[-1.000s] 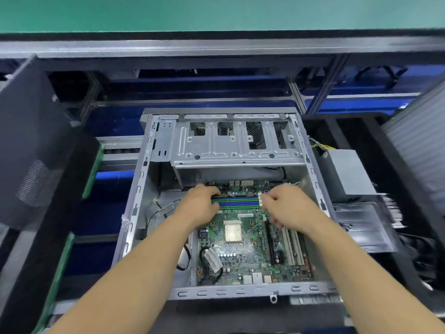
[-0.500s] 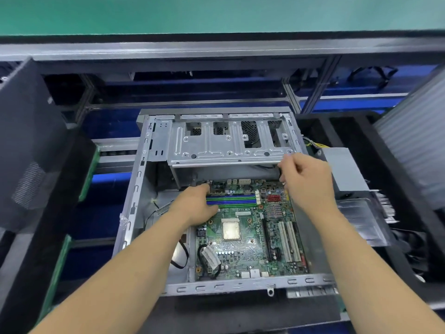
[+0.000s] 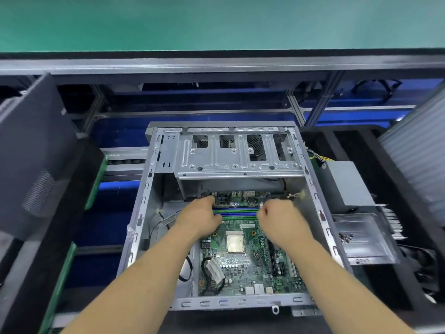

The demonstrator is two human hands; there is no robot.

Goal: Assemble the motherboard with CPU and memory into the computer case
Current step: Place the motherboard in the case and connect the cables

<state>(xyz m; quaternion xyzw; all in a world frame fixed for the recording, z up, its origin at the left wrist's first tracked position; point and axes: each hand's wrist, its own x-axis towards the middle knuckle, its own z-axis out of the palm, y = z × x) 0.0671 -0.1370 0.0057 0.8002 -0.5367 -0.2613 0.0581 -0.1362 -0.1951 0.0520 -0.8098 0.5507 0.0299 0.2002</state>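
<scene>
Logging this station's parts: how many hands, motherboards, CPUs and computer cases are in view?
Hands: 2 (left hand, right hand)
Motherboard: 1
CPU: 1
Computer case: 1
Total: 5

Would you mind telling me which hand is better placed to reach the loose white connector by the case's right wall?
Probably the right hand: it sits at the memory slots' right end, nearer the white connector; the left hand is opposite.
</scene>
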